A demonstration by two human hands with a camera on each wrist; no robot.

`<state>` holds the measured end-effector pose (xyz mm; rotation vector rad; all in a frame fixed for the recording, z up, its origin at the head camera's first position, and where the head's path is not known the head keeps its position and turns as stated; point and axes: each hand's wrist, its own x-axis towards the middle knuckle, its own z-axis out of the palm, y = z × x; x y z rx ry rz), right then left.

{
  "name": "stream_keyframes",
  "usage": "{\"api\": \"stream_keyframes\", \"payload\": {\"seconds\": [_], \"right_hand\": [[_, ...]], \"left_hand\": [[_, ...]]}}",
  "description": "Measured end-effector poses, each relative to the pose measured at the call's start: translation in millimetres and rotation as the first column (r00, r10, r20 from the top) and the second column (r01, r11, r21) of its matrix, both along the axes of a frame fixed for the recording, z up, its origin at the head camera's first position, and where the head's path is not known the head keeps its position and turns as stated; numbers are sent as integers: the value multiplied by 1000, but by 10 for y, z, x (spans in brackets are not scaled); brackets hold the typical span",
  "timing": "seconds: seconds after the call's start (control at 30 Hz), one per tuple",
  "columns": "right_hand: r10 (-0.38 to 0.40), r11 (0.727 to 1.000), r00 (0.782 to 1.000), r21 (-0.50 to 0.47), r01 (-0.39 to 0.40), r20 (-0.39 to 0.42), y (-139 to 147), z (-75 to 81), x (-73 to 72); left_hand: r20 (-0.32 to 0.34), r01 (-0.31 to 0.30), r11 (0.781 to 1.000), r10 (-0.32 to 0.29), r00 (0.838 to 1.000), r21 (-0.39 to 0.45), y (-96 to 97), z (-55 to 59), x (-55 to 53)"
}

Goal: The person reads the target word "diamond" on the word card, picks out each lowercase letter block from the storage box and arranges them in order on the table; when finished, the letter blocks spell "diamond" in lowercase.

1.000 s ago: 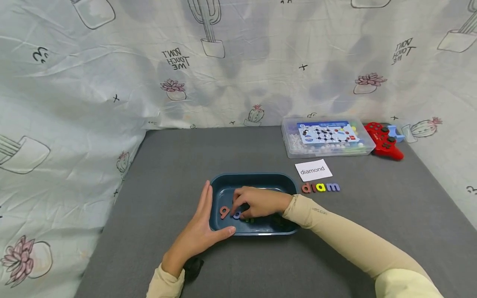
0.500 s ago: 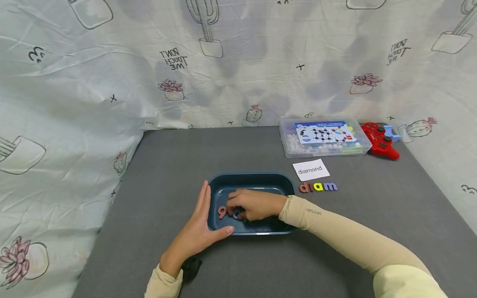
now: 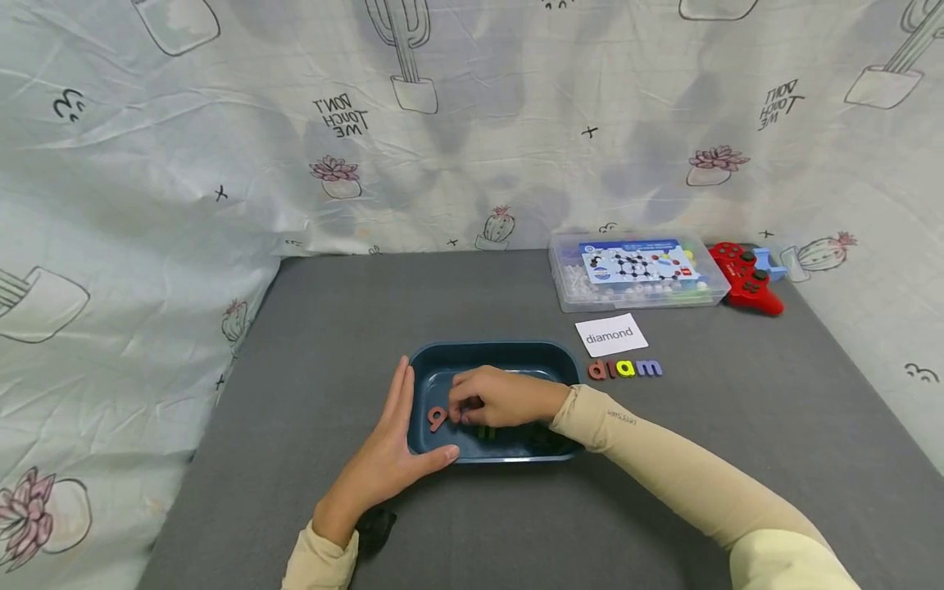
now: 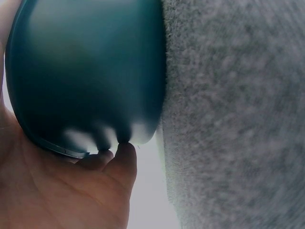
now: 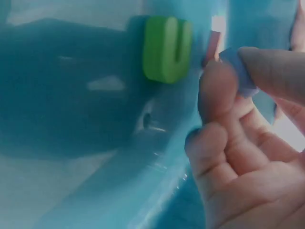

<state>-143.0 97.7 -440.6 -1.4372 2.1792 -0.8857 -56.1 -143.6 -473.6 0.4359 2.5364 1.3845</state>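
In the head view, my left hand rests against the left end of the dark blue tray. Its fingers lie straight along the outer wall and the thumb stretches over the near rim. Inside the tray, my right hand pinches a small blue letter between thumb and fingertips, which cover most of it. Just left of those fingertips lies an orange-red letter with a round loop. A green letter, shaped like a u or n, lies on the tray floor under the right hand.
Right of the tray, coloured letters spell "diam" below a white card printed "diamond". Behind them stand a clear plastic case and a red game controller. A patterned cloth hangs behind the grey table.
The blue letter was visible on the tray floor beside the orange-red one; now it is in my right fingertips, hidden from the head view. My left hand keeps its place at the tray.
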Motion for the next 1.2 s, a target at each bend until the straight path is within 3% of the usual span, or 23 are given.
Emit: {"api": "stream_keyframes", "payload": {"seconds": [0.5, 0.8, 1.1, 1.2], "right_hand": [[-122, 991, 985, -48, 128, 122, 175, 87, 3], [-226, 964, 947, -85, 251, 229, 394, 251, 55], [-265, 941, 931, -145, 307, 251, 582, 353, 99], [-284, 927, 915, -162, 338, 286, 652, 383, 120]], "left_hand": [[6, -9, 1000, 9, 1000, -13, 11, -9, -4], [-19, -14, 1000, 14, 1000, 4, 11, 1, 1], [-13, -16, 1000, 16, 1000, 2, 10, 6, 3], [-19, -16, 1000, 16, 1000, -1, 12, -1, 3]]}}
